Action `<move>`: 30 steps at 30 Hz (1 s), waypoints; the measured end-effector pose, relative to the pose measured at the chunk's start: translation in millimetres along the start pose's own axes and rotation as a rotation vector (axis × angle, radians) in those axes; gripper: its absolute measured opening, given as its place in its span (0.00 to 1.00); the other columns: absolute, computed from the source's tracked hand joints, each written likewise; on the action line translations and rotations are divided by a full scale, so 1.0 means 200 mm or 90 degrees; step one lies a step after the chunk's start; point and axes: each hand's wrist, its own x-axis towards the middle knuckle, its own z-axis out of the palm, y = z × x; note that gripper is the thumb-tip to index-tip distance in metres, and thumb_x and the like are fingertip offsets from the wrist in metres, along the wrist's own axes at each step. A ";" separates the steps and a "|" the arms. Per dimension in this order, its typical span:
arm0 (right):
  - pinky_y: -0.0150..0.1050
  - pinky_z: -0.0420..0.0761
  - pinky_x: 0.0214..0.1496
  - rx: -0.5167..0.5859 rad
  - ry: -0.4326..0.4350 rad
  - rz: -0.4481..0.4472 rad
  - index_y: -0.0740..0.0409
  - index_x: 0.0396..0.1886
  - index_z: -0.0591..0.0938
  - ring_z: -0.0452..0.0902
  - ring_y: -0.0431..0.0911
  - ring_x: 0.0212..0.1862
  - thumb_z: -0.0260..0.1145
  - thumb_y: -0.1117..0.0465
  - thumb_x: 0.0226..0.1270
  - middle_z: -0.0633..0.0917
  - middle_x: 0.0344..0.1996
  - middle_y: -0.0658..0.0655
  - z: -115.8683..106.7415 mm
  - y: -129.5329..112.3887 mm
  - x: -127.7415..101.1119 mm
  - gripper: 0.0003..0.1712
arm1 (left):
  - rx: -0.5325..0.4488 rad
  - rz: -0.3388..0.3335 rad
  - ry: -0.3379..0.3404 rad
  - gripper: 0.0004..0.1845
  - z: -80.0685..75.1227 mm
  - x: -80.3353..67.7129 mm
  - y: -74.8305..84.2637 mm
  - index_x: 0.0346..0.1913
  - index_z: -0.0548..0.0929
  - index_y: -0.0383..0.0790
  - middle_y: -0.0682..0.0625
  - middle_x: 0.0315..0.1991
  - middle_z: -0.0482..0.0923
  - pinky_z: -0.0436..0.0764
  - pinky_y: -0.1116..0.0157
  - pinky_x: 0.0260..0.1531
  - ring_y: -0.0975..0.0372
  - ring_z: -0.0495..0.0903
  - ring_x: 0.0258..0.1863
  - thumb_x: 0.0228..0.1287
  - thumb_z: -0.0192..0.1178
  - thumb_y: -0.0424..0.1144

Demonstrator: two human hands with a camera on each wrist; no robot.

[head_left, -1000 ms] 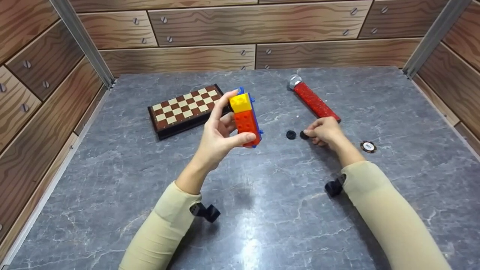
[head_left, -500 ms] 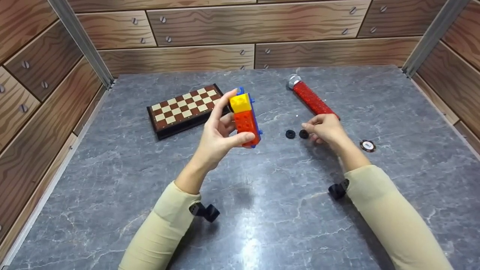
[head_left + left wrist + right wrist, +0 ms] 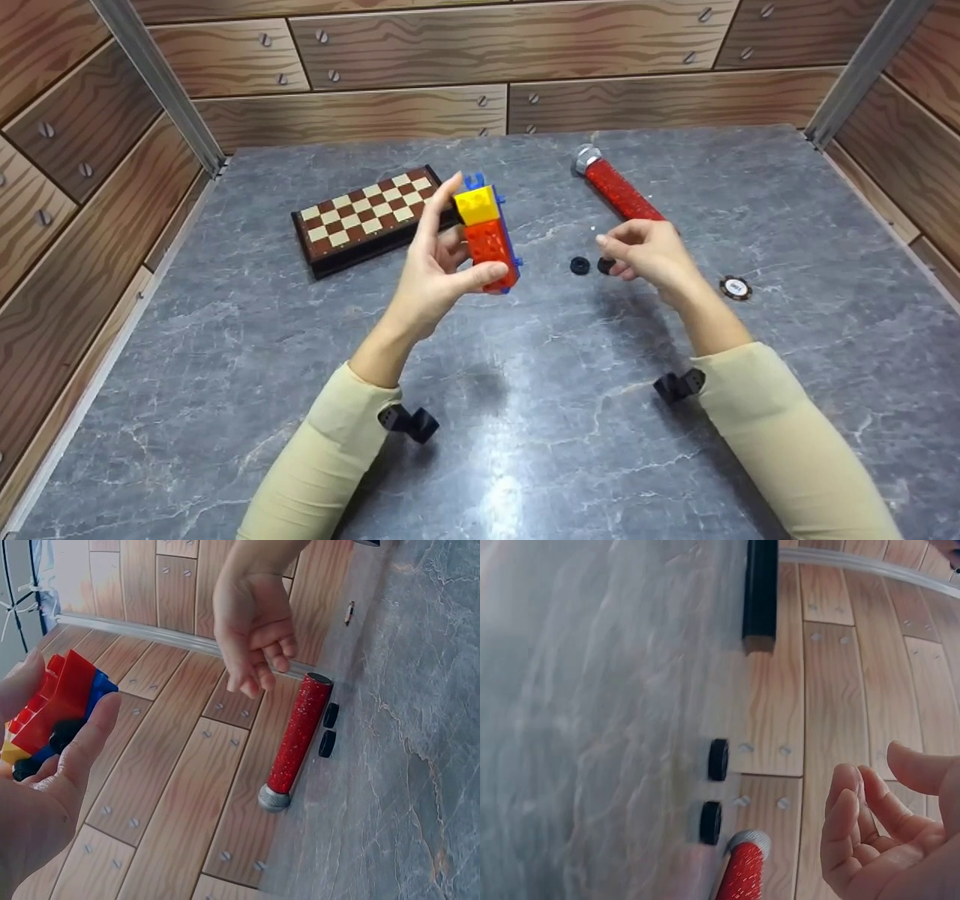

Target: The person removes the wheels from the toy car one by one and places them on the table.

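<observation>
Left hand (image 3: 431, 274) holds the brick stack (image 3: 487, 236) upright above the table (image 3: 525, 420), thumb and fingers clamped round it. Right hand (image 3: 645, 251) hovers loosely curled, holding nothing – just over two black wheels (image 3: 580, 265) lying beside the red glitter tube (image 3: 619, 191). Chessboard (image 3: 367, 217) sits left, behind.

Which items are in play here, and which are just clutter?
In play: stacked red, yellow and blue plastic brick block gripped by left hand; two small black round wheels on the table, right hand just above them.

Clutter: folded chessboard, red glittery tube, poker chip.
</observation>
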 end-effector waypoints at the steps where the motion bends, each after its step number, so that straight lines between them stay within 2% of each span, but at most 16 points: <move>1: 0.35 0.80 0.28 0.003 -0.002 -0.005 0.69 0.44 0.77 0.79 0.44 0.25 0.64 0.55 0.64 0.82 0.32 0.58 0.00 -0.01 -0.01 0.19 | -0.003 -0.002 0.002 0.50 0.00 0.00 0.00 0.72 0.50 0.53 0.32 0.54 0.71 0.81 0.47 0.31 0.43 0.76 0.47 0.51 0.68 0.27; 10: 0.33 0.79 0.27 0.018 -0.018 -0.072 0.70 0.43 0.79 0.78 0.43 0.25 0.64 0.55 0.64 0.81 0.29 0.57 0.06 -0.06 -0.08 0.20 | 0.002 -0.054 0.040 0.44 0.01 0.00 0.00 0.70 0.51 0.47 0.35 0.52 0.73 0.81 0.48 0.35 0.46 0.76 0.49 0.55 0.64 0.26; 16: 0.34 0.79 0.27 0.041 -0.020 -0.089 0.70 0.42 0.79 0.78 0.43 0.24 0.64 0.56 0.64 0.82 0.30 0.60 0.09 -0.07 -0.10 0.18 | 0.068 -0.056 0.038 0.33 0.01 -0.01 -0.01 0.61 0.61 0.36 0.40 0.50 0.77 0.80 0.54 0.42 0.50 0.76 0.47 0.54 0.65 0.27; 19: 0.34 0.79 0.27 0.052 -0.020 -0.103 0.70 0.42 0.79 0.78 0.43 0.24 0.64 0.57 0.64 0.82 0.31 0.64 0.10 -0.08 -0.11 0.17 | 0.118 -0.059 0.033 0.34 0.00 0.00 -0.02 0.60 0.64 0.37 0.42 0.46 0.79 0.78 0.56 0.43 0.51 0.77 0.44 0.51 0.68 0.27; 23: 0.33 0.78 0.26 0.063 -0.020 -0.117 0.71 0.41 0.79 0.78 0.43 0.23 0.64 0.59 0.63 0.82 0.30 0.64 0.11 -0.08 -0.11 0.17 | 0.170 -0.088 0.029 0.38 0.00 0.00 -0.01 0.63 0.65 0.40 0.43 0.42 0.81 0.77 0.56 0.44 0.52 0.78 0.42 0.48 0.70 0.28; 30: 0.33 0.79 0.26 0.076 -0.026 -0.121 0.71 0.42 0.79 0.79 0.44 0.24 0.64 0.60 0.64 0.82 0.30 0.64 0.11 -0.09 -0.12 0.16 | 0.202 -0.125 0.020 0.34 -0.01 0.00 -0.01 0.60 0.72 0.45 0.44 0.42 0.79 0.79 0.58 0.36 0.51 0.78 0.39 0.47 0.72 0.33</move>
